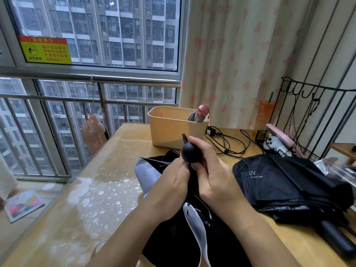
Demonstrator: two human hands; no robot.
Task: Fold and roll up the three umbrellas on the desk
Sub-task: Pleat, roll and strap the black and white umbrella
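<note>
Fingers [201, 146] of the right hand [213, 178] curl over the black rounded handle [189, 152] of a collapsed umbrella [148, 170], while the left hand [169, 182] pinches the same handle from below with thumb and fingertips; both hands are thus closed on it, held just above the desk [96, 199]. This umbrella's canopy, black inside and pale grey-lilac outside, hangs loose and unrolled beneath the hands and spreads toward the near desk edge. A short black strap [184, 137] stands up behind the handle. To the right, touching the desk, lies a second umbrella [279, 182], black, printed "UV prevent sun", loosely gathered, with its straight black handle [335, 239] pointing toward the near right corner. Behind the hands stands a beige plastic bin [169, 130]; a third umbrella [203, 111], rolled, leans upright in its right end with a pink-capped handle rising above the rim, and a small pink item shows at the left inner wall, too hidden to identify. Black cables [227, 143] lie coiled between the bin and a black wire basket [269, 140], which holds a white object [273, 142] and a pink one [279, 133]. An orange cup [265, 112] with a green straw stands behind the basket, before a heart-patterned curtain [250, 54].
</note>
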